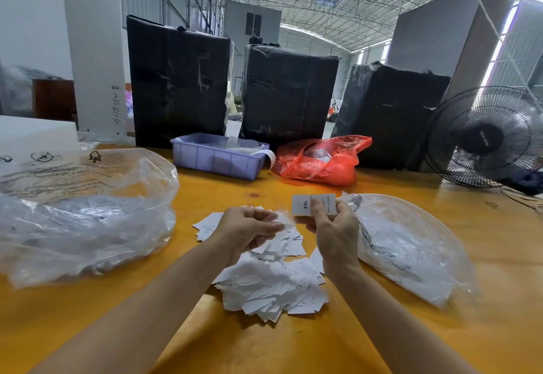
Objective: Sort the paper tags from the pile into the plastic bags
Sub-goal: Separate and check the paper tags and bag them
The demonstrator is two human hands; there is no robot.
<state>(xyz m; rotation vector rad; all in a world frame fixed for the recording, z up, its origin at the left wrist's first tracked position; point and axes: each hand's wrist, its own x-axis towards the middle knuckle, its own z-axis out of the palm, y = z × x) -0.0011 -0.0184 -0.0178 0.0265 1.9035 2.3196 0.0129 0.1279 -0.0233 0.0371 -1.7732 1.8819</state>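
A pile of white paper tags lies on the yellow table in front of me. My right hand pinches a small stack of tags above the pile; the front one reads XXL. My left hand hovers just left of it, with a few blurred tags pinched at its fingertips. A large clear plastic bag with tags inside sits to the left. A second clear plastic bag with tags lies to the right, close to my right hand.
Behind the pile stand a purple plastic bin and a red plastic bag. Three black-wrapped parcels line the table's far edge. A black fan stands at the right, a white box at the far left.
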